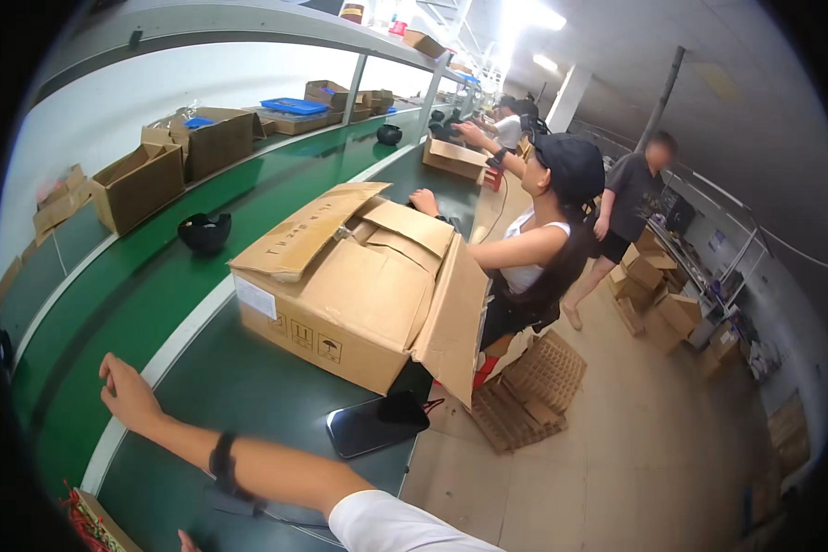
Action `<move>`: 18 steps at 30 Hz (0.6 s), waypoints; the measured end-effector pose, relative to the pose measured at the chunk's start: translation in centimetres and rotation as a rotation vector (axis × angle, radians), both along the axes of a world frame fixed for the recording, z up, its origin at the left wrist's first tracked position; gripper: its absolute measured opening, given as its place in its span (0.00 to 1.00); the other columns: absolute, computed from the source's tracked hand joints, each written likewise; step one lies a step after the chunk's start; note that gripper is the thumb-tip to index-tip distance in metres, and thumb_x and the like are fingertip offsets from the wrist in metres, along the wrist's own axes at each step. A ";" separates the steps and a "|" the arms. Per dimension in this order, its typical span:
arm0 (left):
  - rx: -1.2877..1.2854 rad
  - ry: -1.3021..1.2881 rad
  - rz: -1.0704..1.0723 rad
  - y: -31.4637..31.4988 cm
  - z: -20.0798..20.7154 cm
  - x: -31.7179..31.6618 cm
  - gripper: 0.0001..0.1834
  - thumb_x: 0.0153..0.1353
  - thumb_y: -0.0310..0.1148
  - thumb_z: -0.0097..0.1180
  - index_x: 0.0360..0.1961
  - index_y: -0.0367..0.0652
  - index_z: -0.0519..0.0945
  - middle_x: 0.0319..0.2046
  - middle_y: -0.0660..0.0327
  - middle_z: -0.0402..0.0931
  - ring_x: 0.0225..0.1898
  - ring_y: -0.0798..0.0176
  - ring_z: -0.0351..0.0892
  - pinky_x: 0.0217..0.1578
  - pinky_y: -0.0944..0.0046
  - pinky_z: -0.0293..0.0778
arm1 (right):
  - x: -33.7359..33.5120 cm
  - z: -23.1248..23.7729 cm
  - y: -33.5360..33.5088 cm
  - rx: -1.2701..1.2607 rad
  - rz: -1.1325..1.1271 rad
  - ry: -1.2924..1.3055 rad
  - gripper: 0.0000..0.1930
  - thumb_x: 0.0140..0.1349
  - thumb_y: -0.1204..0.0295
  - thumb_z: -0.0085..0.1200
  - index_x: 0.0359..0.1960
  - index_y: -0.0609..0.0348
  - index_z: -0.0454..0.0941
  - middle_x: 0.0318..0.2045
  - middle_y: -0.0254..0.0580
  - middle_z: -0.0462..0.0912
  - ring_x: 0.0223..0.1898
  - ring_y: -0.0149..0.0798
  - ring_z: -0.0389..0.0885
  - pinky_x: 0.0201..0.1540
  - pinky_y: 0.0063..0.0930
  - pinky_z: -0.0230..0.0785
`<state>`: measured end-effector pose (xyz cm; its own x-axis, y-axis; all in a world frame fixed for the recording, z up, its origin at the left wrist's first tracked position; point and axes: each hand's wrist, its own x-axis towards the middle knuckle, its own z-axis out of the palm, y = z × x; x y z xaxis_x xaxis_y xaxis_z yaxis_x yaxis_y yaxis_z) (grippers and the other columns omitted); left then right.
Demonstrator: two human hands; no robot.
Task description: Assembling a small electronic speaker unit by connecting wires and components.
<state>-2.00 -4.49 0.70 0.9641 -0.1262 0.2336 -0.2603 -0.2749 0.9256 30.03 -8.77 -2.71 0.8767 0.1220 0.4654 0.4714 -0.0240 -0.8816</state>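
Observation:
My right arm, in a white sleeve with a black band round the wrist, reaches left across the dark green worktop. My right hand [131, 397] hovers by the belt's metal edge, its fingers loosely bent and slightly apart, with nothing seen in them. Of my left hand [187, 543] only a fingertip shows at the bottom edge; the rest is out of view. Beyond my right hand, a black rounded shell-like part [204, 234] rests on the green conveyor belt [147, 285]. A large cardboard box [322, 345] with raised flaps stands ahead.
A dark phone [377, 424] lies near the worktop's right edge. Red and green wires [85, 524] fill a box at lower left. Another black part [389, 134] sits farther along the belt. Co-workers sit along the bench; a person [630, 198] stands in the aisle. Cardboard trays [534, 391] lie below.

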 end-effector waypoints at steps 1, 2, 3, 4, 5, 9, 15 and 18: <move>0.001 0.004 -0.008 -0.1 0.3 0.2 0.29 0.79 0.36 0.32 0.73 0.25 0.52 0.74 0.40 0.53 0.75 0.44 0.53 0.75 0.47 0.48 | 0.2 -0.1 -0.4 0.001 -0.008 0.004 0.13 0.57 0.83 0.55 0.40 0.60 0.66 0.28 0.44 0.71 0.31 0.47 0.74 0.35 0.40 0.67; 0.098 -0.019 -0.021 -0.3 0.8 0.5 0.28 0.79 0.35 0.33 0.72 0.26 0.54 0.73 0.40 0.55 0.75 0.44 0.55 0.75 0.48 0.49 | 0.4 -0.3 -0.8 0.011 -0.020 -0.003 0.13 0.56 0.83 0.55 0.41 0.61 0.66 0.29 0.44 0.71 0.31 0.47 0.75 0.35 0.40 0.67; 0.202 -0.044 -0.020 -0.3 1.5 0.4 0.27 0.79 0.34 0.33 0.72 0.27 0.55 0.72 0.39 0.57 0.74 0.44 0.57 0.74 0.49 0.50 | 0.3 -0.2 -0.4 0.028 -0.018 -0.012 0.13 0.56 0.82 0.55 0.41 0.61 0.67 0.29 0.44 0.72 0.32 0.47 0.75 0.35 0.40 0.67; 0.210 -0.041 -0.012 -0.6 2.0 0.7 0.27 0.79 0.34 0.33 0.72 0.27 0.55 0.72 0.39 0.57 0.74 0.44 0.57 0.74 0.49 0.50 | 0.7 -0.2 -0.8 0.036 -0.010 -0.009 0.13 0.56 0.82 0.55 0.41 0.61 0.67 0.29 0.44 0.72 0.32 0.47 0.75 0.35 0.40 0.67; 0.178 -0.013 -0.045 -1.2 2.2 1.3 0.27 0.78 0.33 0.35 0.72 0.27 0.56 0.71 0.39 0.59 0.72 0.44 0.60 0.73 0.51 0.52 | 1.5 -0.5 -2.1 0.018 -0.045 -0.016 0.13 0.56 0.82 0.55 0.41 0.60 0.67 0.29 0.44 0.73 0.31 0.48 0.75 0.35 0.40 0.67; 0.281 -0.013 -0.041 0.0 1.9 1.5 0.28 0.73 0.29 0.44 0.70 0.27 0.59 0.66 0.41 0.66 0.68 0.44 0.66 0.71 0.51 0.56 | 1.1 0.6 -1.5 0.005 -0.058 -0.026 0.13 0.54 0.80 0.56 0.40 0.59 0.69 0.28 0.46 0.75 0.32 0.49 0.78 0.35 0.41 0.70; 0.506 -0.164 0.167 2.9 0.6 -1.2 0.35 0.60 0.35 0.59 0.68 0.36 0.64 0.68 0.39 0.59 0.69 0.39 0.58 0.68 0.45 0.57 | -2.9 0.2 1.8 -0.158 0.109 0.024 0.12 0.75 0.67 0.43 0.49 0.55 0.79 0.38 0.46 0.81 0.40 0.43 0.79 0.46 0.40 0.72; 0.255 -0.187 0.056 0.5 -2.7 0.3 0.38 0.62 0.31 0.58 0.72 0.42 0.58 0.71 0.43 0.54 0.71 0.38 0.53 0.71 0.41 0.50 | -0.9 0.4 -2.4 -0.105 0.175 0.101 0.15 0.76 0.62 0.44 0.53 0.57 0.77 0.48 0.45 0.81 0.48 0.41 0.80 0.55 0.36 0.73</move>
